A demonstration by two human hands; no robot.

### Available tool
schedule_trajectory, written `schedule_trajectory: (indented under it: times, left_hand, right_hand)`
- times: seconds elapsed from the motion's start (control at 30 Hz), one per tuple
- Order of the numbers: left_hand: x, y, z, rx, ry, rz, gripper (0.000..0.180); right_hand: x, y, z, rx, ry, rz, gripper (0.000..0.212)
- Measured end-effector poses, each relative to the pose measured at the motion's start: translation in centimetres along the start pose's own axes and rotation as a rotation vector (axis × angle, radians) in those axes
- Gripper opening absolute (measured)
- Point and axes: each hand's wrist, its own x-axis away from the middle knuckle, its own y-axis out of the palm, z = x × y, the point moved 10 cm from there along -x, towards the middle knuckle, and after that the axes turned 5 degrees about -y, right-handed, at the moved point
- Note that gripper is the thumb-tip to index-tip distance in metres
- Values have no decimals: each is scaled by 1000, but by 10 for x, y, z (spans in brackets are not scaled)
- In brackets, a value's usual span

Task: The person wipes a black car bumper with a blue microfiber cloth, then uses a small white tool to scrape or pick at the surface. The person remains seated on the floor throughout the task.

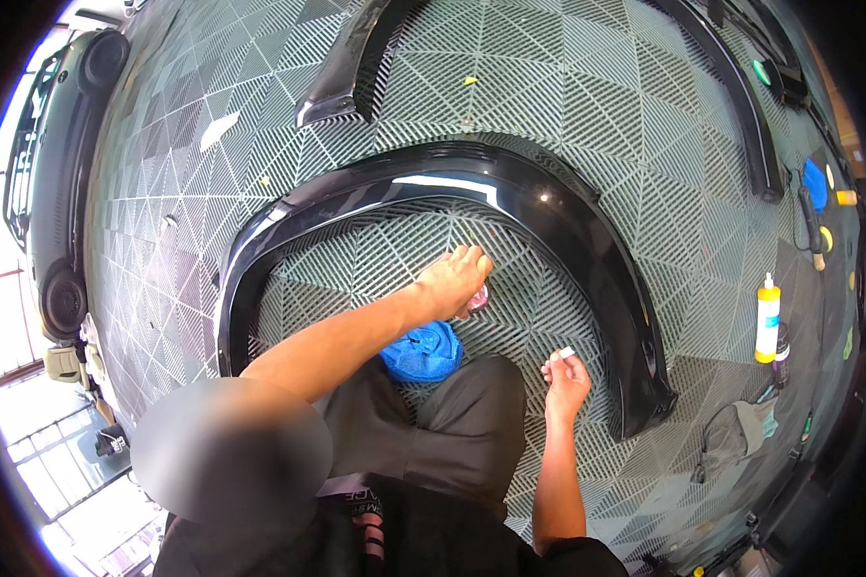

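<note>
A glossy black arched wheel-arch flare [394, 183] lies on the floor, curving around the area before my knees. Inside that arch is my left hand [457, 279], closed, with a small pinkish object [478, 298] showing below its fingers; its kind is partly hidden. My right hand [565, 387] is lower and to the right, just inside the flare's right leg. It pinches a small white piece [568, 353] between thumb and fingertips. A bunched blue cloth [423, 354] rests by my knees, below the left forearm. Neither hand touches the flare.
More black flares lie at the top [342, 87] and upper right [741, 106]. On the right stand a yellow bottle [768, 322] and a dark bottle [782, 358], near a grey bag [736, 433]. A dark vehicle [75, 192] is far left. White paper [219, 130] lies on the tiled floor.
</note>
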Motion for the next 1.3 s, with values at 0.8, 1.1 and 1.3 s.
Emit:
schedule_trajectory:
  times: [0.8, 1.1, 1.3]
  left_hand:
    - [114, -65, -44, 339, 210, 593, 27]
    - [157, -8, -165, 186, -39, 728, 22]
    - [162, 20, -205, 159, -134, 771, 21]
  right_hand:
    - [4, 53, -19, 165, -17, -48, 25]
    - [3, 103, -50, 182, -150, -86, 21]
    - [10, 144, -69, 165, -193, -164, 18]
